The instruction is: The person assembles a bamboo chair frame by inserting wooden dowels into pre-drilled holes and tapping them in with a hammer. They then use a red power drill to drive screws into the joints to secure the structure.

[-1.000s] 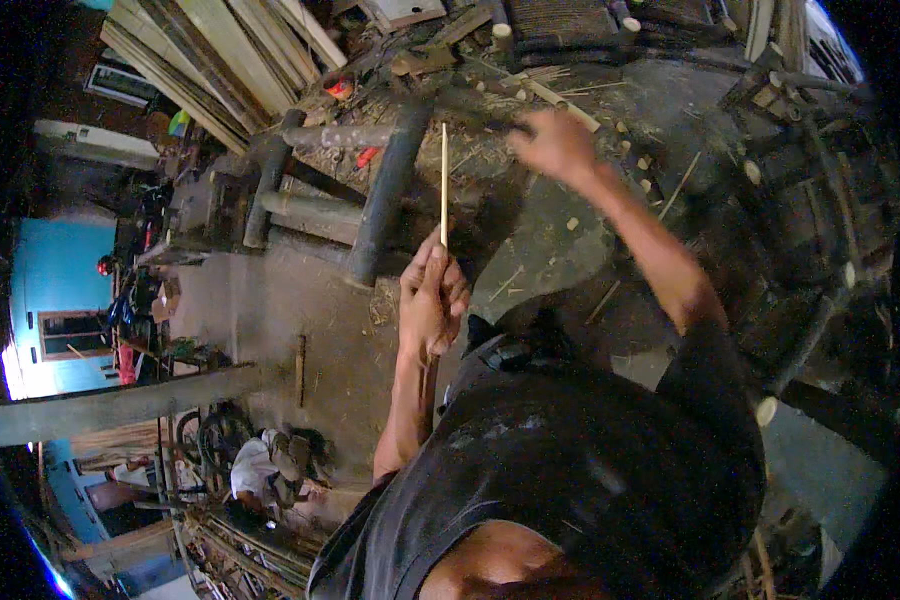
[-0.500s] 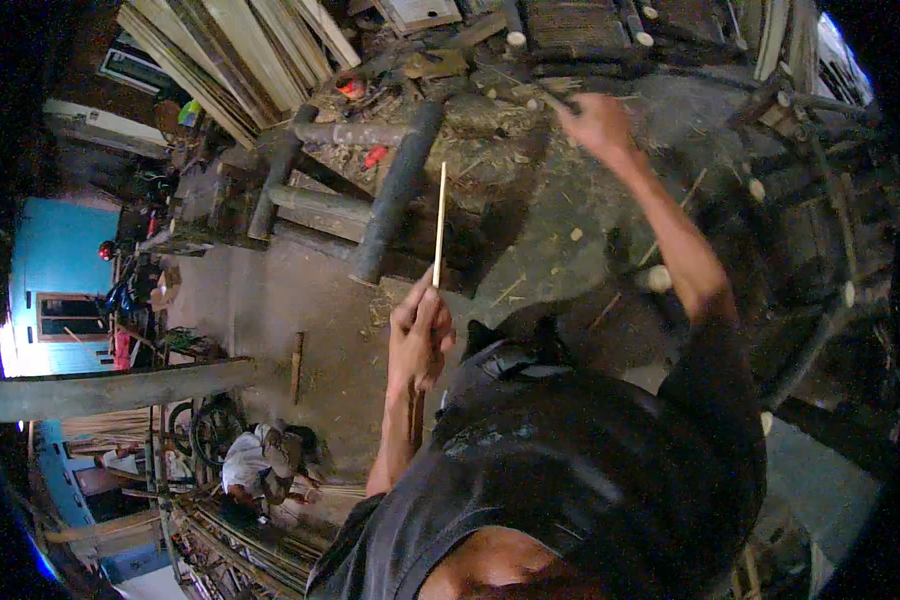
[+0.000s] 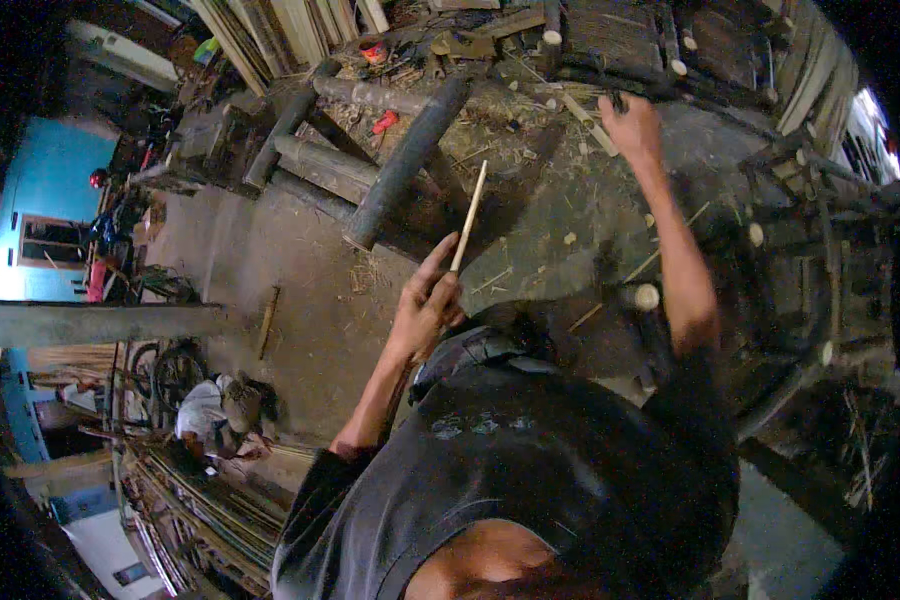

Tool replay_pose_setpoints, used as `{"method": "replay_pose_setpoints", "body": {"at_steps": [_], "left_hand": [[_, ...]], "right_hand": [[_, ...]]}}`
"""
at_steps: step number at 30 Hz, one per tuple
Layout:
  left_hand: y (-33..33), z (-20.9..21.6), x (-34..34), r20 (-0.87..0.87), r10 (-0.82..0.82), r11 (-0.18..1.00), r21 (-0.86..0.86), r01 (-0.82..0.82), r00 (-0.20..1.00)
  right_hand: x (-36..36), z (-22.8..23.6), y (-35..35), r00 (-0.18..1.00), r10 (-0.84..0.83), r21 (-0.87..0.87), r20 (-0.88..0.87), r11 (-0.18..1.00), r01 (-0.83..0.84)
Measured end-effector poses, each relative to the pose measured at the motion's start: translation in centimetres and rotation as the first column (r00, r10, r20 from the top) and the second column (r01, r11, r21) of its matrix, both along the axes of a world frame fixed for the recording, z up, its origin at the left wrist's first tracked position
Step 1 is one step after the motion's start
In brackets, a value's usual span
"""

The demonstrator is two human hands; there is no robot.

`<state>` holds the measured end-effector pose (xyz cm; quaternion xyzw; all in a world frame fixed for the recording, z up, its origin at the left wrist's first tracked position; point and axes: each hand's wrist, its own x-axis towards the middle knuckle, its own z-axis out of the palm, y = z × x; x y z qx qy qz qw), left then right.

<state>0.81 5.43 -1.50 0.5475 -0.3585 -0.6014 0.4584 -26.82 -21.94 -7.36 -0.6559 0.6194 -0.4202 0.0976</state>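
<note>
My left hand [image 3: 429, 308] is closed on the lower end of a thin, pale wooden stick [image 3: 472, 212], with its forefinger stretched along it. The stick tilts up and away toward the right. Farther off to the right, my right hand [image 3: 633, 133] is closed and slightly blurred, with a small dark thing at its fingers that I cannot make out. Just left of that hand is a flat, pale strip [image 3: 590, 124]; whether the fingers touch it cannot be told. A low bench of round dark logs [image 3: 410, 165] stands ahead, beyond the stick's left side.
Wood shavings and chips litter the floor [image 3: 530, 230]. Long boards [image 3: 305, 30] lean at the back left. A log rack [image 3: 820, 230] is at the right. Another person [image 3: 210, 410] crouches at the lower left by a bicycle [image 3: 175, 370]. A red scrap [image 3: 385, 122] lies behind the bench.
My left hand has moved up and right, and its stick now leans more to the right. My right hand has shifted right and slightly lower. The whole view has turned a little.
</note>
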Motion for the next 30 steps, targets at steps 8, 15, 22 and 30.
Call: {"method": "replay_pose_setpoints", "body": {"at_steps": [8, 15, 22, 30], "left_hand": [[-1.0, -1.9, 0.6, -0.587, 0.100, 0.994, 0.097, -0.053, 0.803], [-4.7, -8.4, 3.3, 0.590, -0.323, 0.907, -0.030, 0.420, 0.740], [-17.0, -10.8, 8.4, 0.150, -0.181, 0.964, -0.169, 0.205, 0.972], [-32.6, -7.7, 15.3, 0.053, 0.267, 0.891, -0.394, -0.225, 0.962]], "right_hand": [[2.8, -15.9, 10.9, 0.961, -0.153, 0.526, 0.231, 0.850, 0.008], [4.2, -19.3, 16.7, 0.937, -0.092, 0.548, 0.338, 0.828, -0.117], [6.2, -15.1, 15.2, 0.980, 0.083, 0.284, 0.179, 0.950, -0.132], [9.4, -16.6, 16.7, 0.975, 0.046, 0.313, 0.217, 0.943, -0.115]]}}
